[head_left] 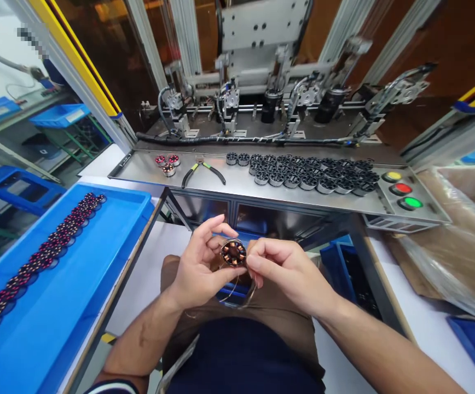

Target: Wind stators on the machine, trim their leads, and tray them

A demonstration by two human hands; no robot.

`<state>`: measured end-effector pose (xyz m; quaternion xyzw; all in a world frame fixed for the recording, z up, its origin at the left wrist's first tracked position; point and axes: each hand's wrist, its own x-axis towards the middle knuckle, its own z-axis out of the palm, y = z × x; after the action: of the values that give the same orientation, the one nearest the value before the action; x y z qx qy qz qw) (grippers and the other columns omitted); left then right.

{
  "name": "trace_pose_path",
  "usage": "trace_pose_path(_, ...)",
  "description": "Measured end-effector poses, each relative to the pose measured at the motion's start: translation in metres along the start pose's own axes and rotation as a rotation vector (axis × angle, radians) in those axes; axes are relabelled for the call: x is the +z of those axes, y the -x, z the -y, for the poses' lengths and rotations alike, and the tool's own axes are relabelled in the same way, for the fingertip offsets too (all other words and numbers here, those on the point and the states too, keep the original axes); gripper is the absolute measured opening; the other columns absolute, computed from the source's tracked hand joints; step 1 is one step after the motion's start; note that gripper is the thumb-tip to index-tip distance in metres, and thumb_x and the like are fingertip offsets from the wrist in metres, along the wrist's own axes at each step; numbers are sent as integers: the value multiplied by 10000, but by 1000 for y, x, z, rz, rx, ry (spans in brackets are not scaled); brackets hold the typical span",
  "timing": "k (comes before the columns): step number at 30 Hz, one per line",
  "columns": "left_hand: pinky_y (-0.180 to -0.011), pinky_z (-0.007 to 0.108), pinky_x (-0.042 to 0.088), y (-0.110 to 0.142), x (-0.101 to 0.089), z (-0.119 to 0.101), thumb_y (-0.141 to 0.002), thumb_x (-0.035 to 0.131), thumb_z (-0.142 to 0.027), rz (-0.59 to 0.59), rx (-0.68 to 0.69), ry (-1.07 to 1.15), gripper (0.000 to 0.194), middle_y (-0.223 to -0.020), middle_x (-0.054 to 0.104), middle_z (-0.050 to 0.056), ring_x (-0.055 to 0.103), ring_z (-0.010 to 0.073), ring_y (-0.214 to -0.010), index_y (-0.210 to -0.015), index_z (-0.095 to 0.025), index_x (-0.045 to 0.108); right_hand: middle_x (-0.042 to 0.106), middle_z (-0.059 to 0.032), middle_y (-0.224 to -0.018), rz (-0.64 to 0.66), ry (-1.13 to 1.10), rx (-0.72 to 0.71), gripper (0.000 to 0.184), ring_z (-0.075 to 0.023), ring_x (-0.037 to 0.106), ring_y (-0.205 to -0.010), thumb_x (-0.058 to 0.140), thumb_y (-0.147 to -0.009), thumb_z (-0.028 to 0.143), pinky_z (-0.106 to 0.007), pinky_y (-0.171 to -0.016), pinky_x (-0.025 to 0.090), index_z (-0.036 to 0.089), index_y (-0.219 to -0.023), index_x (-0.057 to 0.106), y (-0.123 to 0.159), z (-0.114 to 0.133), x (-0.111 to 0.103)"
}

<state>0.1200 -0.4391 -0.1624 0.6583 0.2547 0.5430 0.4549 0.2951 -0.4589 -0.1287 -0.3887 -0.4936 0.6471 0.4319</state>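
Note:
Above my lap, my left hand (200, 262) grips a motor stator (233, 253) by its edge, between thumb and fingers. The stator is a round dark ring with copper windings facing up. At its right side, my right hand (276, 265) is closed in a pinch against the rim. Thin copper wires (237, 284) trail from the stator below both hands, and the right fingertips seem to hold some of them. Wire cutters (203, 171) with black and green handles lie on the metal ledge beyond. Left of them sits a small group of wound stators (168, 169).
Rows of black stator cores (303, 174) fill the ledge's right half. Yellow, red and green buttons (410, 202) sit at its right end. Behind stands a machine with several clamps (231, 101). A blue tray (81, 284) at left holds a long band of wound stators (48, 251).

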Motion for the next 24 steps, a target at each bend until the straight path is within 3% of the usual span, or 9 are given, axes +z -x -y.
trace_pose_path(3, -735, 238, 613, 0, -1, 1, -815, 801, -292, 1, -42, 48, 695, -1052, 686, 56, 709, 135, -821, -1413, -313, 449, 563, 14, -567, 46, -23, -30, 444, -100, 475, -556, 755, -818, 529, -250, -567, 390, 169, -606, 603, 3, -9, -3)
trace_pose_path(8, -791, 268, 625, 2, -8, 0, -846, 772, -328, 20, -77, 64, 671, -1107, 719, 82, 731, 170, -919, -1424, -310, 432, 620, -10, -625, 176, 66, 36, 401, -113, 542, -580, 742, -839, 510, -259, -584, 439, 160, -659, 662, 8, -19, -20)
trace_pose_path(10, -807, 263, 626, 5, -10, 0, -853, 765, -253, 22, -38, 29, 670, -1133, 724, 82, 733, 164, -941, -1430, -310, 430, 659, -26, -701, 127, 148, 41, 369, -128, 586, -624, 795, -785, 515, -267, -609, 469, 158, -753, 707, 9, -15, -29)
trace_pose_path(12, -832, 269, 626, 8, -10, 0, -855, 750, -175, 28, 13, -39, 683, -1163, 727, 88, 733, 165, -973, -1441, -304, 423, 664, -29, -766, 0, 205, -42, 405, -137, 599, -659, 858, -701, 531, -277, -635, 493, 171, -825, 718, 9, -8, -32)
trace_pose_path(15, -881, 299, 625, 13, -9, 0, -859, 725, -121, 56, 65, -132, 700, -1194, 726, 103, 723, 187, -1054, -1460, -289, 406, 621, -6, -739, -112, 236, -181, 453, -135, 567, -657, 893, -629, 558, -274, -621, 487, 191, -770, 668, 10, 1, -24)
trace_pose_path(19, -895, 291, 625, 16, -6, -1, -859, 715, -95, 61, 40, -97, 705, -1223, 725, 100, 714, 189, -1105, -1461, -300, 412, 603, -6, -704, -143, 229, -246, 409, -137, 555, -664, 787, -783, 554, -273, -622, 467, 194, -702, 612, 8, -2, -4)
trace_pose_path(24, -810, 279, 652, 15, -10, -2, -859, 740, -178, 41, -145, 97, 524, -1200, 738, 105, 753, 194, -996, -1337, -281, 550, 601, -9, -717, -203, 115, -239, 367, -135, 565, -653, 702, -879, 507, -277, -628, 492, 195, -709, 610, 6, -15, 4)
